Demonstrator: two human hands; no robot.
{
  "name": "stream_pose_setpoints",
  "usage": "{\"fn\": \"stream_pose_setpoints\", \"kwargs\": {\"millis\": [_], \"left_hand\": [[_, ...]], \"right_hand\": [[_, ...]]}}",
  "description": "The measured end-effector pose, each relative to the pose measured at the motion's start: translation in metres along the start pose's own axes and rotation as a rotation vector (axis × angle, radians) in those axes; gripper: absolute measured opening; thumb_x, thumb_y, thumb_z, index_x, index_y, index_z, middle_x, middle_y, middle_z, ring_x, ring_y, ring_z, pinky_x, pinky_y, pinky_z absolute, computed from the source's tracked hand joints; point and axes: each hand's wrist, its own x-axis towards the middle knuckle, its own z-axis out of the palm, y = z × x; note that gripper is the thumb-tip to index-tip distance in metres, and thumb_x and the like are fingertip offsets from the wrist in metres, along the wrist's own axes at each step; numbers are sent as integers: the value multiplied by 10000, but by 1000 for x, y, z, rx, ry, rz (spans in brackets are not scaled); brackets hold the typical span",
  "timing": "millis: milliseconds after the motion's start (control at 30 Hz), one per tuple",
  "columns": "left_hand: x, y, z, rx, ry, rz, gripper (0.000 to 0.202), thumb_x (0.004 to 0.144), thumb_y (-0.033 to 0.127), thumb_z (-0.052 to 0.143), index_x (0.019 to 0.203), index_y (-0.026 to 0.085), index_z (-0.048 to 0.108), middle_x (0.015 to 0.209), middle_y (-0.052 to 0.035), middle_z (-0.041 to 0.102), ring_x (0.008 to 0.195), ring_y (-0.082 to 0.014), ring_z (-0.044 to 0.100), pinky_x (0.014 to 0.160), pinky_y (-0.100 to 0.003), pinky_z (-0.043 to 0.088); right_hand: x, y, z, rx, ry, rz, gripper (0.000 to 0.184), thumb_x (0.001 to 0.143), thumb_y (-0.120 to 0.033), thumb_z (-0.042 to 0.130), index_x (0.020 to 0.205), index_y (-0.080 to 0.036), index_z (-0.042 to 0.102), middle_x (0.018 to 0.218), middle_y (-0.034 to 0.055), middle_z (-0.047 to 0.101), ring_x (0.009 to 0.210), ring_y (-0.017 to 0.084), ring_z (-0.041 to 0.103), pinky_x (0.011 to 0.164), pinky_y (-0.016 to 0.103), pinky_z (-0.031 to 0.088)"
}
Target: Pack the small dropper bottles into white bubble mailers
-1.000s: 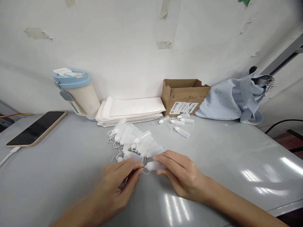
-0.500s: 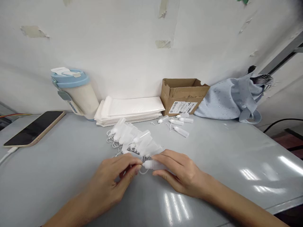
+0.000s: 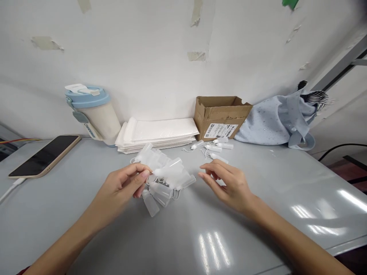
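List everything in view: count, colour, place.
Table: one, grey, below
Wall: one, white, behind
Tape: several, beige, wall
Scrap: one, green, upper right
Frame: one, grey, right
Cord: one, black, right
Phone: one, black-beige, left
Cable: one, white, at phone
Wires: some, red-yellow, left
Tumbler: one, cream-blue, beside phone
Envelopes: stack, white, beside tumbler
Box: one, brown, beside envelopes
Bag: one, blue, beside box
Cloth: one, black-white, on bag
Piled bottles: many, translucent, table centre
Loose bottles: at least five, translucent, before box
Left hand: one, bare, at pile
Right hand: one, bare, beside pile
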Motion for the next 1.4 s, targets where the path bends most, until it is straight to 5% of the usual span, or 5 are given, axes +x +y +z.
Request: {"fn": "stream_pose_setpoints", "kwargs": {"millis": [300, 633, 900, 1133, 1400], "left_hand": [[4, -3, 4, -6, 70, -86, 327, 782, 529, 583, 788, 218, 685, 462, 61, 411, 466, -106, 412, 471, -209, 376], [-2, 0, 9, 106, 242, -18, 320, 796, 496, 564, 965, 234, 638, 654, 24, 617, 539, -131, 540, 466, -212, 419], [-6, 6, 9, 151, 291, 26, 289, 808, 461, 548, 947, 226, 642, 628, 19, 640, 499, -132, 535, 418, -212, 389], [-8, 4, 10, 150, 249, 10, 307, 821, 463, 544, 971, 213, 641, 684, -6, 663, 604, -166, 609, 444, -217, 415], [-9, 6, 15, 142, 241, 32, 284, 826, 453, 538, 941, 220, 654, 672, -6, 674, 584, -164, 612, 429, -212, 426]], "right_hand": [[3, 28, -4, -254, -231, 294, 179, 897, -237, 519, 1030, -158, 610, 1003, 119, 614, 909, 250, 613, 668, 337, 515], [7, 32, -7, -416, -441, 509, 275, 887, -201, 532, 1140, -111, 589, 1123, 158, 577, 1078, 299, 544, 835, 392, 495], [6, 38, -3, -510, -534, 607, 244, 888, -168, 505, 1109, -114, 595, 1083, 180, 621, 999, 319, 594, 756, 386, 476], [5, 38, -3, -439, -453, 579, 223, 881, -125, 452, 1063, -128, 581, 1013, 156, 666, 780, 244, 659, 618, 315, 459], [4, 25, -8, -197, -164, 370, 180, 915, -177, 440, 1081, -167, 507, 1075, 127, 665, 932, 236, 667, 696, 337, 534]]}}
